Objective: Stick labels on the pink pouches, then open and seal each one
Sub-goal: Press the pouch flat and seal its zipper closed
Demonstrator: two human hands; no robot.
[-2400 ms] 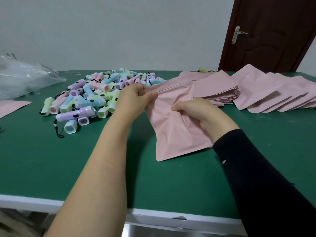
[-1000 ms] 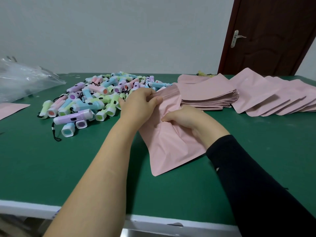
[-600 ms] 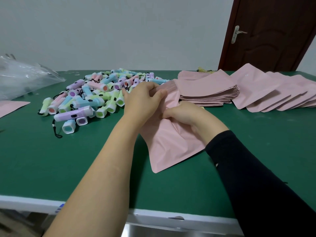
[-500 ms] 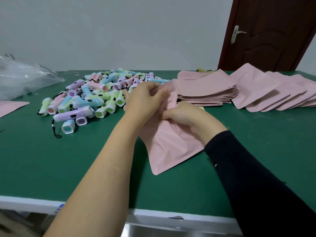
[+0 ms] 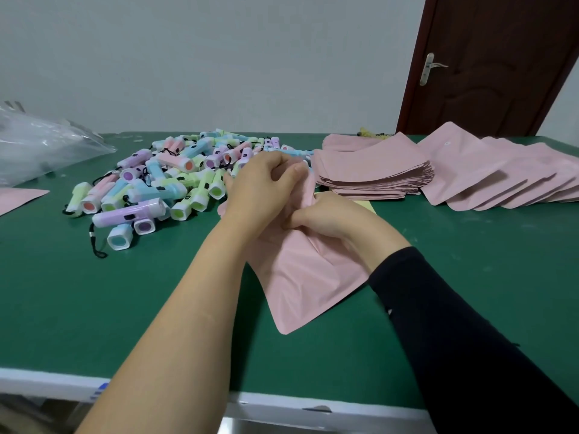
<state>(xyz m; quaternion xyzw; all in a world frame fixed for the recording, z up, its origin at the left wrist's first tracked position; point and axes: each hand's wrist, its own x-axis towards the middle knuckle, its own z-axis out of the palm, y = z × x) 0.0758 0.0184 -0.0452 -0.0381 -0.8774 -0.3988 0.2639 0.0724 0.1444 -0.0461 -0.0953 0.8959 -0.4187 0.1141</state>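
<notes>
Head view: left hand point(image 5: 263, 186) and right hand point(image 5: 326, 217) both clamped on pouch point(image 5: 310, 277) top edge; pouch body trails below them onto counter point(image 5: 94, 292). I'd watch for crumpled mouth: bunched grip could crease the strip, leaving seal gapped.

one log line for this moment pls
step: working pink pouch mouth | left hand: pinches top edge | right hand: grips pouch below | label: none visible
</notes>
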